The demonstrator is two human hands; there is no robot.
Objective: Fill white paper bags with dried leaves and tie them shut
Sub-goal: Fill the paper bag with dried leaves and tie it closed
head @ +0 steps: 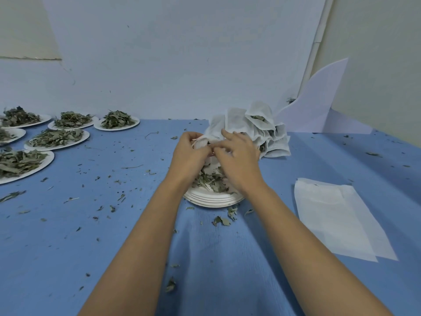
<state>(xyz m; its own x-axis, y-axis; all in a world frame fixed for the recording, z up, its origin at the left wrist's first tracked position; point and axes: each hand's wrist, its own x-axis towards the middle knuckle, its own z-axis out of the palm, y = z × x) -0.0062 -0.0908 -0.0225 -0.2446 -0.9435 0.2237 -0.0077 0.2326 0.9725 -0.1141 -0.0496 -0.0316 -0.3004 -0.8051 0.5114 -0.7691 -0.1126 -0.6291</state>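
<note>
Both my hands meet above a stack of white paper plates [214, 199] that holds dried leaves [210, 180]. My left hand [190, 151] pinches the top of a small white paper bag [201, 142], with a bit of string showing at its fingers. My right hand [239, 156] has its fingers curled at the same bag top, right beside the left; most of the bag is hidden behind the hands. A heap of filled white bags [257, 128] lies just behind them.
Several paper plates piled with dried leaves [58, 137] stand at the far left. Flat white bags [337, 215] lie at the right on the blue table [114, 224]. Leaf crumbs are scattered all over. A white sheet [319, 103] leans on the back wall.
</note>
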